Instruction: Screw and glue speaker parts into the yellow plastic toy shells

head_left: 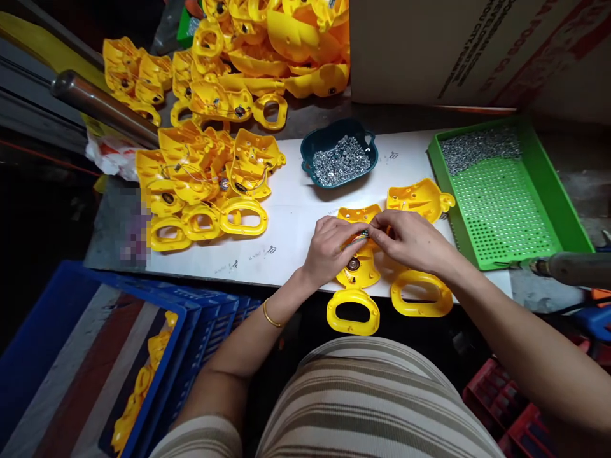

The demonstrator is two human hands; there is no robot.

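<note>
Directly in front of me lies a yellow plastic shell half [359,270] with a loop handle at its near end and a round dark speaker [353,263] inside. Both hands meet above its middle. My left hand [329,245] is closed, thumb and forefinger pinching thin coloured wires [359,238]. My right hand [405,235] also pinches at a small wired part [365,233], mostly covered by the fingertips. A second yellow shell half [420,198] lies beyond my right hand, partly hidden by it; its loop handle [421,294] sticks out over the table edge.
A dark bowl of screws [340,152] stands behind the hands. To the right is a green tray [558,184] with more screws, near a power screwdriver [568,267]. Yellow shells with wires [205,184] are heaped left. Blue crates [191,318] stand below left; a cardboard box [405,51] is behind.
</note>
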